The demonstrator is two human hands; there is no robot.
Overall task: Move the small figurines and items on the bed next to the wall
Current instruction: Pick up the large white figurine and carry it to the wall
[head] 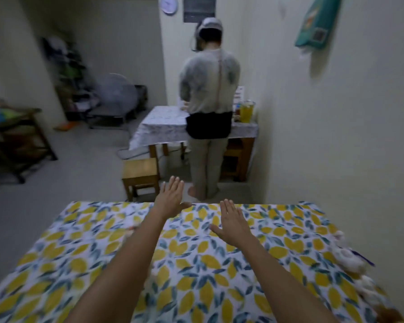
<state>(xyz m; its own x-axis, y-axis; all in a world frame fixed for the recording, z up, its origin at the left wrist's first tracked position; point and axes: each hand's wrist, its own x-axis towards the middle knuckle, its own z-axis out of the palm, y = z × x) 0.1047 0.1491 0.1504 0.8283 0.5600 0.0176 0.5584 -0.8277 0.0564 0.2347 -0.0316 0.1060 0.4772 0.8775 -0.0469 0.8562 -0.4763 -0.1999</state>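
Both grips are hanging wide and empty over the bed with its lemon-and-leaf printed sheet point(196, 264): the left hand point(170, 197) is reaching past the far edge and the right hand point(231, 223) is hovering flat above the far half. The small pale, rounded figurines point(350, 257) are lying in a blurred row along the bed's right edge, just beside the cream wall point(336, 136) and well apart from either hand. They are looking light and possibly soft, so pinching each around its body should be enough, though the blur is leaving their material uncertain.
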